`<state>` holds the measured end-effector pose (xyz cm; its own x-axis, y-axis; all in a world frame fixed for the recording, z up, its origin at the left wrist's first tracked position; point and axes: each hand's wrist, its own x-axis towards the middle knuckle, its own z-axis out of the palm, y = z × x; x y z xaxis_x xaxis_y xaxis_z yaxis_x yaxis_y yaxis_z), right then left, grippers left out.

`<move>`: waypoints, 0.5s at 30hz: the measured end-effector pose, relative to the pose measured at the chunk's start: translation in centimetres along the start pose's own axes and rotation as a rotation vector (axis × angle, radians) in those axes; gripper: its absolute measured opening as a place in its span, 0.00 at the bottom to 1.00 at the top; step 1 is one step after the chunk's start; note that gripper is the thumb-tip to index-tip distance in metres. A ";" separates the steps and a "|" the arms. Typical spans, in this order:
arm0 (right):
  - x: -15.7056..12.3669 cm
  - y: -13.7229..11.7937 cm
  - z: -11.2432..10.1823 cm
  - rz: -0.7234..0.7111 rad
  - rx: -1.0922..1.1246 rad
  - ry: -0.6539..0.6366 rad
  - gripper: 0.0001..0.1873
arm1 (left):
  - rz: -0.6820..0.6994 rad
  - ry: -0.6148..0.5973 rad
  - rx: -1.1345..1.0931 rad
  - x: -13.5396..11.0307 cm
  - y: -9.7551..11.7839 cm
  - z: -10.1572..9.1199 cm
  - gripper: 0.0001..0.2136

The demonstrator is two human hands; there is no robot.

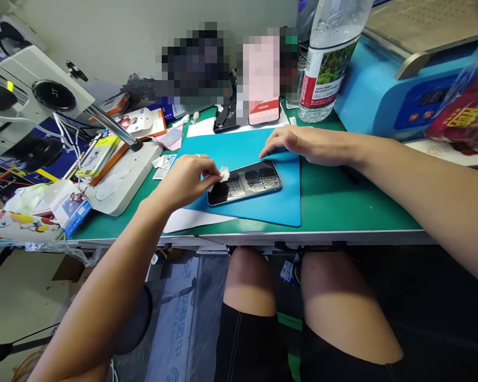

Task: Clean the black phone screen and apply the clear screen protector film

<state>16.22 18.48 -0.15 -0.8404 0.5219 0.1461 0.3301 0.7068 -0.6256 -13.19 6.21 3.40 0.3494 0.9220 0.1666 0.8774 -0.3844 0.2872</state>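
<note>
A black smartphone [245, 183] lies face up on a blue work mat [263, 209] in the middle of the green bench. My left hand [187, 178] pinches a small white wipe [223, 174] and presses it on the phone's upper left part. My right hand [302, 144] rests flat on the mat just behind the phone, fingers stretched out and pointing left, holding nothing.
A clear water bottle [329, 58] stands at the back, next to a blue machine [390, 85] on the right. A microscope arm and its white base [119, 180] occupy the left, with small boxes [69, 204], a pink phone [263, 109] and a black one [225, 118] behind the mat.
</note>
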 end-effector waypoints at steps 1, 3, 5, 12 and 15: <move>0.0 0.0 0.0 0.011 0.003 0.000 0.54 | -0.038 0.014 -0.023 -0.6 0.0 -0.1 0.04; 0.0 -0.1 -0.1 0.024 0.009 -0.004 0.55 | -0.115 0.060 -0.059 -2.0 0.2 0.0 0.05; -0.1 -0.3 -0.2 0.030 0.016 -0.007 0.57 | -0.173 0.117 -0.065 -3.4 0.6 0.4 0.06; -0.1 0.2 -0.1 0.021 0.019 0.011 0.52 | -0.340 0.142 -0.132 -3.9 0.5 1.0 0.07; 0.1 0.3 -0.1 0.015 0.031 -0.003 0.52 | -0.364 0.045 -0.144 -2.0 -0.3 0.0 0.07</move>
<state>16.30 18.76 -0.20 -0.8368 0.5307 0.1347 0.3290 0.6839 -0.6512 -14.11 4.46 2.94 0.0066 0.9976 0.0696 0.8851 -0.0382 0.4639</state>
